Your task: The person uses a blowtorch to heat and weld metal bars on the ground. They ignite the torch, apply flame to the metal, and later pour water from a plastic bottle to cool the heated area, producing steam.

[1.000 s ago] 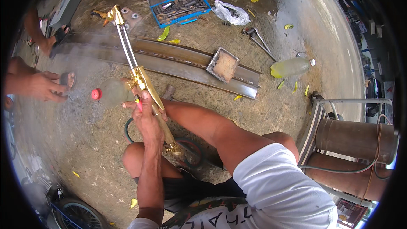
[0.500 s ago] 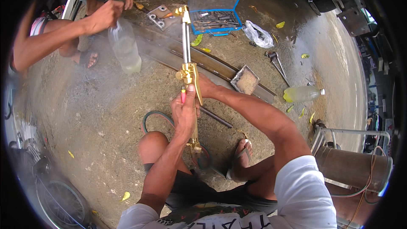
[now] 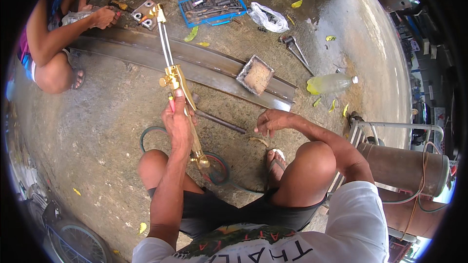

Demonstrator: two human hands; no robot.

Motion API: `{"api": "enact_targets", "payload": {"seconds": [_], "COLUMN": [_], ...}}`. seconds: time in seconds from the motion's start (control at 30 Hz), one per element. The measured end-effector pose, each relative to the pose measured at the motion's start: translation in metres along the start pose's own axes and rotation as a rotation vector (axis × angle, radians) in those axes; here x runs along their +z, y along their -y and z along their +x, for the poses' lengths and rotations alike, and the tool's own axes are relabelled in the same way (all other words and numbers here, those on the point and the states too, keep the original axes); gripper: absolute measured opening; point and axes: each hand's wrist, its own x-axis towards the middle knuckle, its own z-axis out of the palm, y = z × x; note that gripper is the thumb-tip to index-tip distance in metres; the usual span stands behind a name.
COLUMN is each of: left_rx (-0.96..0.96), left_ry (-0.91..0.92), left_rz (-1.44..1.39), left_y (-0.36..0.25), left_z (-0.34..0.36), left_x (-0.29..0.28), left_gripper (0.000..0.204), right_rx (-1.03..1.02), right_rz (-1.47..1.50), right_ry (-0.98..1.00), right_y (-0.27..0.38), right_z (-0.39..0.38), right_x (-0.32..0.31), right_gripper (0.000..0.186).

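My left hand (image 3: 178, 124) is wrapped round the brass handle of a cutting torch (image 3: 169, 75), thumb up along it. Its head points away from me, beside a steel plate with round holes (image 3: 145, 13) in the view. A small pinkish-red piece (image 3: 171, 102) shows by my left thumb; I cannot tell whether it belongs to the torch. My right hand (image 3: 273, 122) hangs loosely over the ground near my right knee, fingers bent and slightly apart, with nothing in it. A dark metal bar (image 3: 222, 122) lies between my hands, one end hidden behind the torch.
Long steel beams (image 3: 195, 65) cross the ground ahead, a square metal plate (image 3: 256, 74) on them. Beyond are a blue toolbox (image 3: 209, 5) and a plastic bag (image 3: 268, 18). A bottle (image 3: 334, 84) and gas cylinders (image 3: 404, 165) lie right. A co-worker's hand (image 3: 104, 18) is far left.
My right hand has come away from the torch and moved right. The torch sits further left in view, still in my left hand. The co-worker no longer holds the bottle up over the ground.
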Motion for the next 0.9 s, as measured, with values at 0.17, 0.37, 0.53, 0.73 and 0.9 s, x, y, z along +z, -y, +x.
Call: {"api": "enact_targets", "payload": {"seconds": [0.17,0.37,0.53,0.73,0.9], "left_rx": [-0.038,-0.002,-0.019,-0.013,-0.031], "left_ry": [-0.053,-0.117,-0.104,-0.132,-0.134], "left_rz": [0.037,0.124,0.141,0.178,0.208], "left_y": [-0.001,0.006,0.014,0.014,0.012], "left_z": [-0.003,-0.009,-0.022,-0.049,-0.068], "left_x": [0.004,0.028,0.046,0.078,0.099], "left_gripper": [0.047,0.046,0.042,0.043,0.046], "right_rx": [-0.087,-0.159,-0.141,-0.376,-0.331], "right_rz": [0.236,0.395,0.305,-0.042,0.222], "right_ry": [0.016,-0.294,-0.607,-1.053,-1.123], "right_y": [-0.047,-0.088,-0.122,-0.131,-0.145], "right_z": [0.004,-0.008,0.0,0.028,0.066], "right_x": [0.015,-0.008,-0.066,-0.084,-0.109], "right_gripper": [0.044,0.037,0.042,0.058,0.037]}}
